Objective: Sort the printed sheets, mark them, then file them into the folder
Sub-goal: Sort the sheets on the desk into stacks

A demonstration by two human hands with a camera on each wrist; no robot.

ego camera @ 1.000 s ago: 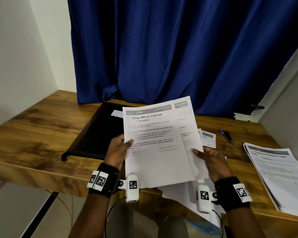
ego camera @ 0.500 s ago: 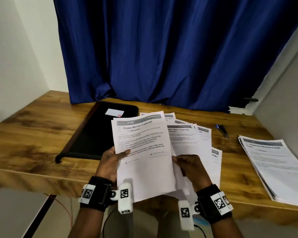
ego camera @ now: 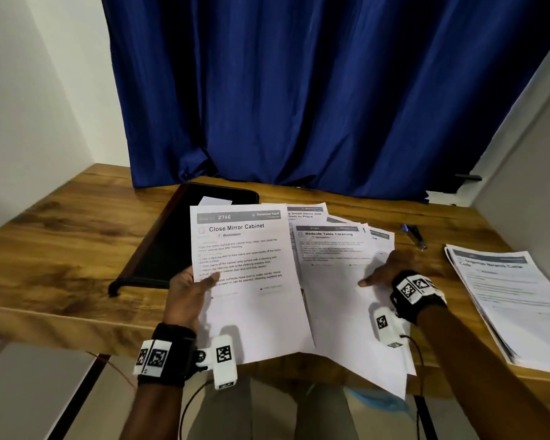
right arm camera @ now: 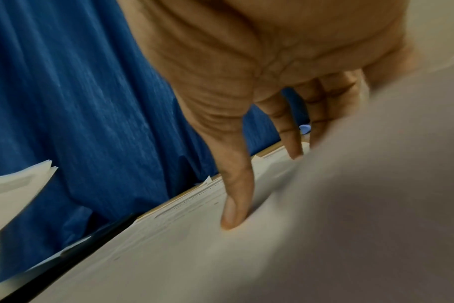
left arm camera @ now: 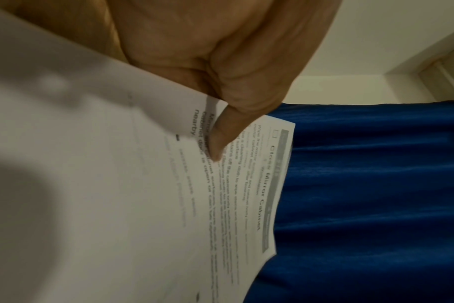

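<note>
My left hand (ego camera: 189,289) pinches the left edge of a printed sheet headed "Close Mirror Cabinet" (ego camera: 245,274), thumb on top; the wrist view shows the same sheet (left arm camera: 246,194) under the thumb (left arm camera: 220,141). Several other printed sheets (ego camera: 337,281) lie fanned on the wooden table, the top one headed "Bedside Table Cleaning". My right hand (ego camera: 386,268) rests flat on that fan with straight fingers (right arm camera: 236,196) pressing the paper (right arm camera: 220,256). A black folder (ego camera: 172,242) lies on the table behind the left hand. A blue pen (ego camera: 413,235) lies to the right of the fan.
A second stack of printed sheets (ego camera: 508,300) sits at the table's right edge. A small white slip (ego camera: 215,201) lies on the folder. A blue curtain (ego camera: 299,90) hangs behind the table (ego camera: 54,242), with white walls on both sides.
My right hand let go of the raised sheets and moved right, now pressing flat on the fanned sheets on the table. My left hand kept the "Close Mirror Cabinet" sheet and lowered it.
</note>
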